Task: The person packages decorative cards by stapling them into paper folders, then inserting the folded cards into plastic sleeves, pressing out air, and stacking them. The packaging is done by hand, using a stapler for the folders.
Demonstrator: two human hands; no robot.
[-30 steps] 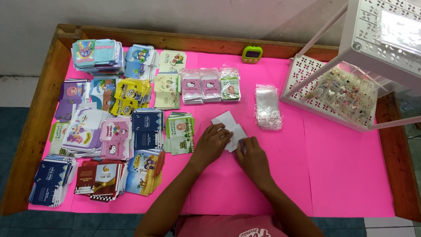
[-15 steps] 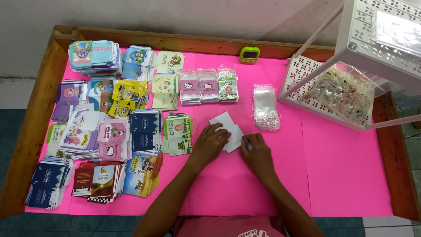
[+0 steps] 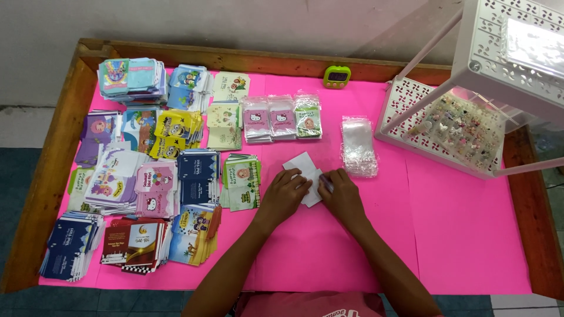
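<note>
Both hands (image 3: 311,196) press white card (image 3: 302,167), edges exposed.

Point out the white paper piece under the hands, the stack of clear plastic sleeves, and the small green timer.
white paper piece (image 3: 301,162), head view, its bare upper corner.
stack of clear plastic sleeves (image 3: 358,145), head view, middle of the top sleeve.
small green timer (image 3: 337,76), head view, its dark display.

The right hand (image 3: 342,196) has slid left to the white paper's (image 3: 304,170) edge — now almost touching the left hand (image 3: 284,196), which has barely shifted.
</note>
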